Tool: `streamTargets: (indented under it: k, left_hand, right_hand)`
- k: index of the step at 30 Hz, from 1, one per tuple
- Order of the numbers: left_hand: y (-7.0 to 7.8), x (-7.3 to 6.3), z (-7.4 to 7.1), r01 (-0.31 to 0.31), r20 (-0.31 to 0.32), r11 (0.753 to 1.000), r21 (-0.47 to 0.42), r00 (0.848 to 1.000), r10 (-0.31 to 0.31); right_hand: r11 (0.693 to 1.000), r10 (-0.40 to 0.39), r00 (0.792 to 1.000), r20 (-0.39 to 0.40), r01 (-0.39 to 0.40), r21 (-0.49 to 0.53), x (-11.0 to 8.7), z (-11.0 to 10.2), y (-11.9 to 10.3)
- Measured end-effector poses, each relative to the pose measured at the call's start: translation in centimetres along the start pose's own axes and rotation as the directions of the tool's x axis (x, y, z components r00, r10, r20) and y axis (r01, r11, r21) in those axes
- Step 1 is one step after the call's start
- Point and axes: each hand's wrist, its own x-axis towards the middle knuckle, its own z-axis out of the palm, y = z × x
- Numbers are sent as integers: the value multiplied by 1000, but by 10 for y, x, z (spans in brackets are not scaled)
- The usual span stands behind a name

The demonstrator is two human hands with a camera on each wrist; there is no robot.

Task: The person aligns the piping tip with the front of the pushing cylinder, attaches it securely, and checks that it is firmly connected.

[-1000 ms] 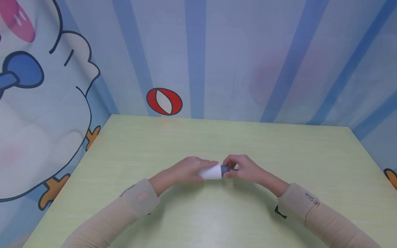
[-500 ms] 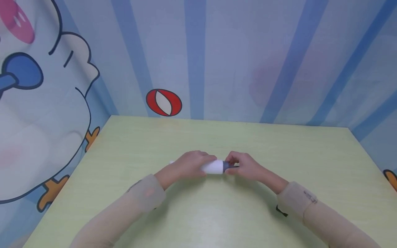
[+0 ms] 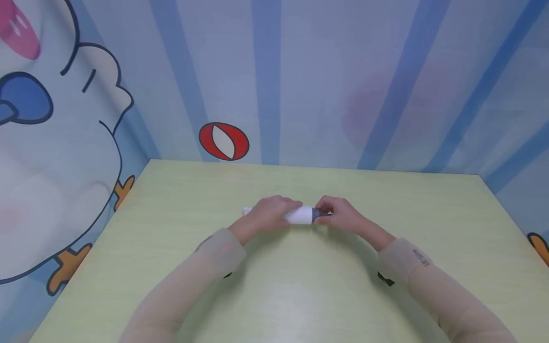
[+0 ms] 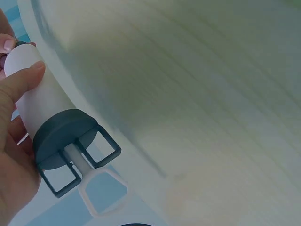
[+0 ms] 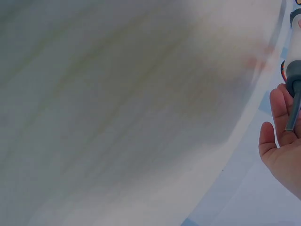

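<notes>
A white-barrelled syringe [image 3: 299, 215] lies crosswise between both hands in the head view. My left hand [image 3: 272, 213] grips its barrel, covering the middle part. In the left wrist view, the thumb lies along the barrel, and a dark end cap [image 4: 66, 136] carries two square finger loops. A pale plunger ring sticks out beyond that cap. At the other end, my right hand [image 3: 343, 214] pinches the dark nozzle cap [image 3: 317, 215] between thumb and fingers. The right wrist view shows a long thin nozzle [image 5: 294, 113] pointing along the palm.
Both hands are above a pale yellow-green table [image 3: 274, 295]. A blue striped wall covering [image 3: 317, 95] with a printed red ball and cartoon figure stands along its far and left sides. Small black tabs show under the sleeve cuffs.
Both hands have moved away from the body and slightly right, carrying the syringe with them. More of its left end shows behind the left hand. The grips look the same.
</notes>
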Motion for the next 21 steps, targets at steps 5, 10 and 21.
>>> streamTargets:
  k: [5, 10, 21]
  left_hand:
    - [-1, 11, -1, 1, -6, 999, 43, 1000, 0]
    - [-3, 18, 1, 0, -12, 999, 50, 1000, 0]
    - [-6, 29, 9, 29, -23, 995, 91, 999, -27]
  right_hand:
    - [1000, 21, 1000, -19, -21, 8, 5, -5, 5]
    - [999, 37, 999, -29, -37, 9, 10, -6, 10]
    - [997, 79, 997, -21, -79, 7, 20, -6, 18]
